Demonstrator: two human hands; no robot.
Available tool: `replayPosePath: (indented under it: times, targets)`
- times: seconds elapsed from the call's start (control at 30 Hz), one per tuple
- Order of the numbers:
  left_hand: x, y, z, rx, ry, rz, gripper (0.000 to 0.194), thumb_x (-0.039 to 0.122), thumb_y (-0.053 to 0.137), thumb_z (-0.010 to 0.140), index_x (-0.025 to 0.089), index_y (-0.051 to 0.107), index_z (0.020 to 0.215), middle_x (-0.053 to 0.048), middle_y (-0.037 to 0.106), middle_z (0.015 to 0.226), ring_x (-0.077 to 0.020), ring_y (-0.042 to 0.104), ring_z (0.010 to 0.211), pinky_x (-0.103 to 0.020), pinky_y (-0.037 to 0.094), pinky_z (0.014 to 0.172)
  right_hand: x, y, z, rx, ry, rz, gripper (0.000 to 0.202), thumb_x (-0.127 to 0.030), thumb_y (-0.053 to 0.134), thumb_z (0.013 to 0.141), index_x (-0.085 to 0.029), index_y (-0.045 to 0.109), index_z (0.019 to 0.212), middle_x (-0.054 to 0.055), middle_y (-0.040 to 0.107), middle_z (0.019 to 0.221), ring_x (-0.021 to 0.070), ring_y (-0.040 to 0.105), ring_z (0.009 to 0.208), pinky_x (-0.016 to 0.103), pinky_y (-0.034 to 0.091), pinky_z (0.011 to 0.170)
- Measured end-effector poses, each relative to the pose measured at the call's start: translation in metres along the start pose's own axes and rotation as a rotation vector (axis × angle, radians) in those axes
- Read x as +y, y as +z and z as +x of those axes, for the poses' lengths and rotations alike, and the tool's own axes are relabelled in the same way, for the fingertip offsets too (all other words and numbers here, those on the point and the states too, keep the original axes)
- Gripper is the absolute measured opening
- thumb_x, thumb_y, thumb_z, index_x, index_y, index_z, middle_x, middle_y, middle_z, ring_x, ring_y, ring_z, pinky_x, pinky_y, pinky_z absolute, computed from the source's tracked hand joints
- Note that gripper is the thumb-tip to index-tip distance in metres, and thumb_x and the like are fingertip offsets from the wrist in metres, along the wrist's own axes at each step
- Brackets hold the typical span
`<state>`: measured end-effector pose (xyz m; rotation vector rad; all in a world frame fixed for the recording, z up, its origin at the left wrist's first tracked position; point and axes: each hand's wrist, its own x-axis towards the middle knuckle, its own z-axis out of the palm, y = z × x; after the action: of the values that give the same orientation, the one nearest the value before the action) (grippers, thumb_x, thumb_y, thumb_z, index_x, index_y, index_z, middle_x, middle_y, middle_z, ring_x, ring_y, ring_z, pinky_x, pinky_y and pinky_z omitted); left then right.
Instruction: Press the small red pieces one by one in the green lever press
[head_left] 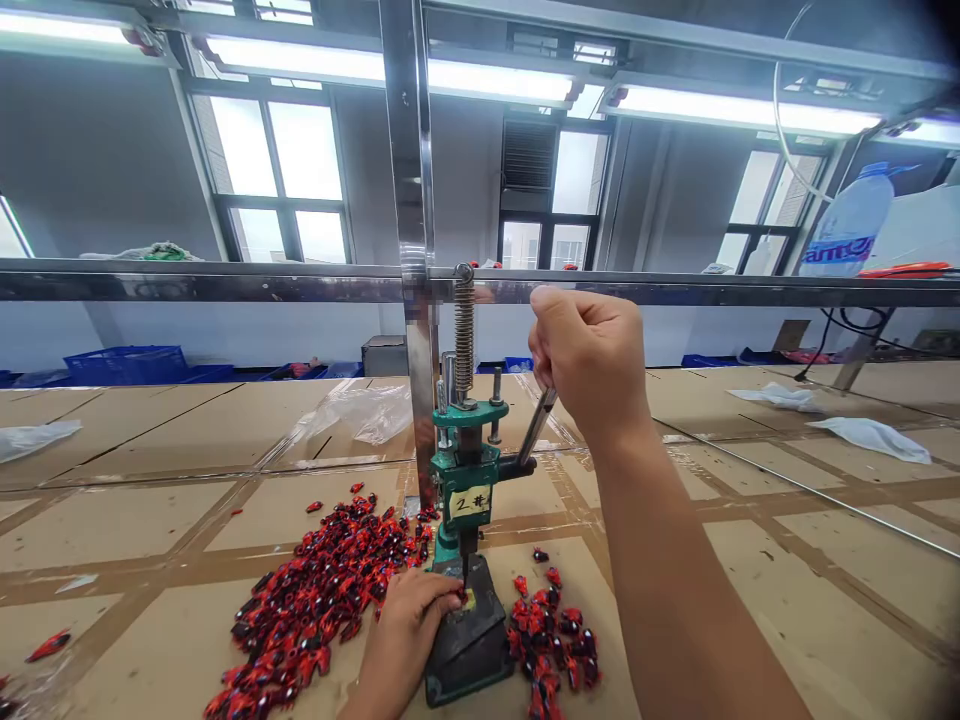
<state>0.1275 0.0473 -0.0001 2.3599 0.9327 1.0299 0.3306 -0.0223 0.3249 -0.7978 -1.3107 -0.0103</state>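
Note:
A green hand press [469, 470] with a coil spring on top and a label reading "2#" stands upright on the cardboard-covered table. My right hand [589, 345] is wrapped in a fist around its lever [537, 428], raised at the right side. At the black base [469, 650], the fingers of my left hand [409, 620] pinch a small red and black piece [463, 592] under the press's thin ram [466, 565]; the piece is mostly hidden. A large heap of red and black pieces [330, 580] lies left of the press. Right of the base is a smaller pile [551, 640].
A metal post [420, 400] rises right behind the press, joined to a horizontal rail [225, 282]. Clear plastic film [367, 412] lies behind the heap. White bags [870, 437] and a thin rod [810, 487] are at right. A large bottle [847, 225] stands upper right.

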Motion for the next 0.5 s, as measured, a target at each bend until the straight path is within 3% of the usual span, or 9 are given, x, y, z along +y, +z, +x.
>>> replayPosePath:
  times: [0.33,0.43,0.5]
  targets:
    - [-0.005,0.011,-0.002,0.153,0.157,0.138,0.034,0.05,0.052,0.1,0.032,0.081,0.096,-0.002,0.082,0.091,-0.0201,0.074,0.084,-0.032,0.057,0.077,-0.006,-0.001,-0.005,0.005,0.014,0.026,0.049,-0.027,0.053,0.095,-0.02,0.038,0.048,-0.004,0.037,0.047,0.0065,0.036,0.042,0.024,0.029,0.042]
    - [-0.005,0.015,-0.002,0.146,0.134,0.14,0.034,0.05,0.052,0.1,0.033,0.081,0.096,-0.001,0.082,0.093,-0.0202,0.074,0.086,-0.032,0.057,0.078,-0.019,-0.01,-0.033,0.053,0.018,0.004,0.049,-0.026,0.053,0.095,-0.021,0.039,0.049,-0.003,0.038,0.048,0.0091,0.04,0.044,0.027,0.033,0.043]
    - [-0.006,0.016,-0.004,0.139,0.12,0.121,0.035,0.049,0.051,0.101,0.033,0.081,0.095,-0.002,0.082,0.092,-0.0202,0.074,0.086,-0.033,0.057,0.078,-0.029,-0.021,-0.071,0.113,-0.001,-0.063,0.047,-0.027,0.052,0.096,-0.022,0.04,0.051,-0.001,0.039,0.048,0.0126,0.044,0.044,0.031,0.038,0.045]
